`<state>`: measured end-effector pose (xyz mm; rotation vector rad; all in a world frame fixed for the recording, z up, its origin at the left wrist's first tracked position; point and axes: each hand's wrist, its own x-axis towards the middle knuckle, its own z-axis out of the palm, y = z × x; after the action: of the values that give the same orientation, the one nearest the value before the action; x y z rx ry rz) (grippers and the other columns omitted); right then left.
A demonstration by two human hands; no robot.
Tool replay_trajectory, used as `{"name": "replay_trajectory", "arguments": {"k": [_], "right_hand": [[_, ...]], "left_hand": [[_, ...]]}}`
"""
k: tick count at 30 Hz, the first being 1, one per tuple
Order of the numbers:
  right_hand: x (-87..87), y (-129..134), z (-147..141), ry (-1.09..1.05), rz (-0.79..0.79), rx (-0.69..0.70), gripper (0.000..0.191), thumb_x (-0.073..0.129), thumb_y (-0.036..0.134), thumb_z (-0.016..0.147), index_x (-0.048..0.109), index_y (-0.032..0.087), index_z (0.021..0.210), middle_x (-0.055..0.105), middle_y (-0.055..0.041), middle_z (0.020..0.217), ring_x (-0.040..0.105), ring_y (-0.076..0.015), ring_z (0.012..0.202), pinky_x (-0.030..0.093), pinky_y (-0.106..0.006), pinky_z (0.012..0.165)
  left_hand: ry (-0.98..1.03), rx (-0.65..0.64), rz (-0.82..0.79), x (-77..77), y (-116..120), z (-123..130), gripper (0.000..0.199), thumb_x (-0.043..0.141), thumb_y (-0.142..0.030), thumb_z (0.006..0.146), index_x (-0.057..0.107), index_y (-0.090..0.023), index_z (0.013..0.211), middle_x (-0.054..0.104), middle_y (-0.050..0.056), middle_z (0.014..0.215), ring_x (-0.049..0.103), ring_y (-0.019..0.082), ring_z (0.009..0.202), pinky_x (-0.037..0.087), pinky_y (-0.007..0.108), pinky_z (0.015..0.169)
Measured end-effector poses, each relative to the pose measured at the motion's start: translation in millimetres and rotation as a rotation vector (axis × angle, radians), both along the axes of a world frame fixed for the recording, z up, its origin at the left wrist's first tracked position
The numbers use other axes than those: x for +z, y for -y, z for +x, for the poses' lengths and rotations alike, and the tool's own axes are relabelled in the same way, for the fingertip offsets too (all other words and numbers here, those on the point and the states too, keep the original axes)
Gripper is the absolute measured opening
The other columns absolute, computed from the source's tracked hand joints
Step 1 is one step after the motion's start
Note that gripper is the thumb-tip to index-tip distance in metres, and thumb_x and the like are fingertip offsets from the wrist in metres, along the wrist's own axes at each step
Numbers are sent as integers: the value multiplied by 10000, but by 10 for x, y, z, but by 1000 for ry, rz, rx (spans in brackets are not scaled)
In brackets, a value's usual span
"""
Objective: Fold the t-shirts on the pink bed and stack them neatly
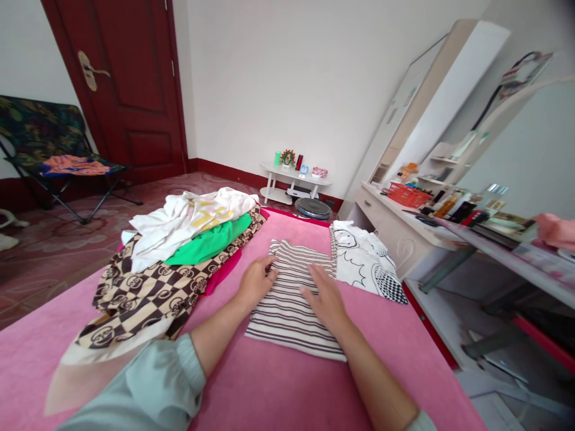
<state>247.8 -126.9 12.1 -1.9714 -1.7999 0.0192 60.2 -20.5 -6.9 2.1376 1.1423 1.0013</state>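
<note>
A white-and-dark striped knit garment [291, 317] lies folded into a rough rectangle in the middle of the pink bed cover. On its left edge rests my left hand [257, 280], the fingers bent a little and the thumb apart from them. My right hand [327, 299] lies on the right half of the stripes with its fingers stretched out. To the left is a loose heap: a white shirt [157, 230] with yellow print, a green garment [211, 240], and a brown-and-cream checked cloth [148, 299]. Right of the stripes sits a white garment with black drawings [359, 257].
The pink bed cover [404, 371] spreads under everything. A folding chair [45, 131] with an orange cloth stands at the left by a dark red door [121, 78]. At the right is a dressing table [390, 221] with a red basket [408, 195] and bottles. A low white stand [291, 173] is behind.
</note>
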Motion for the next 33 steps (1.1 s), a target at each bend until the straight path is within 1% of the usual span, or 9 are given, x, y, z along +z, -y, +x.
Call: {"name": "replay_trajectory", "arguments": {"k": [3,6,10,12,15,22,24,28,33], "right_hand": [[-45,93,-140,74,-188,84,597,287,540,913,281,266,1444,200,-23,1531,99,-267,1414,101,-527,1122],[-59,99,-173,114,-199,59,619,216,567,919,255,258,1454,149,-18,1542,52,-260,1419,84,-519,1123],[-33,113,-181,134,-182,70,586,204,548,929,255,289,1451,155,-2,1541,54,-255,1419,86,-513,1121],[-37,130,-189,140,-174,92,571,211,525,935,248,286,1453,162,3,1539,61,-242,1419,86,-499,1125],[-83,120,-163,132,-166,36,603,224,494,939,211,206,1468,147,-28,1542,66,-222,1420,87,-456,1135],[-139,-10,46,65,-207,-308,654,190,475,940,228,71,1453,134,-116,1535,122,-263,1409,111,-475,1125],[-112,5,46,98,-144,-275,606,206,427,947,244,92,1451,131,-99,1538,102,-252,1413,78,-479,1129],[-86,56,17,131,-69,-9,534,192,360,961,231,176,1461,159,-27,1539,95,-176,1416,90,-405,1141],[-137,42,62,73,-155,-55,599,191,461,952,231,145,1460,153,-51,1539,102,-197,1416,135,-408,1133]], "left_hand": [[-49,-21,-41,13,-67,22,414,547,-279,813,586,-212,1220,684,34,1016,628,189,872,489,290,799],[-110,-12,-40,108,-146,74,415,557,-330,816,588,-236,1219,684,45,960,633,208,846,492,308,759],[-154,19,56,318,-133,272,348,576,-253,791,642,-228,1132,610,97,1110,566,261,1043,431,370,913],[-196,-81,179,364,-40,406,338,521,-192,812,640,-235,1126,576,85,1185,521,242,1124,386,361,987],[-294,-238,284,276,125,560,389,407,-209,889,551,-188,1249,528,91,1296,487,202,1189,358,329,1034],[-496,-174,236,-6,211,585,517,258,-406,957,358,-173,1408,318,97,1486,257,231,1375,193,424,1130],[-531,-189,242,2,223,573,533,249,-445,952,357,-199,1412,286,89,1501,214,238,1391,169,433,1134],[-583,-249,233,27,236,550,521,256,-466,942,325,-279,1423,227,45,1526,140,232,1411,130,449,1135],[-605,-193,142,1,20,541,653,237,-612,893,287,-259,1440,184,31,1538,105,233,1417,111,454,1136]]}}
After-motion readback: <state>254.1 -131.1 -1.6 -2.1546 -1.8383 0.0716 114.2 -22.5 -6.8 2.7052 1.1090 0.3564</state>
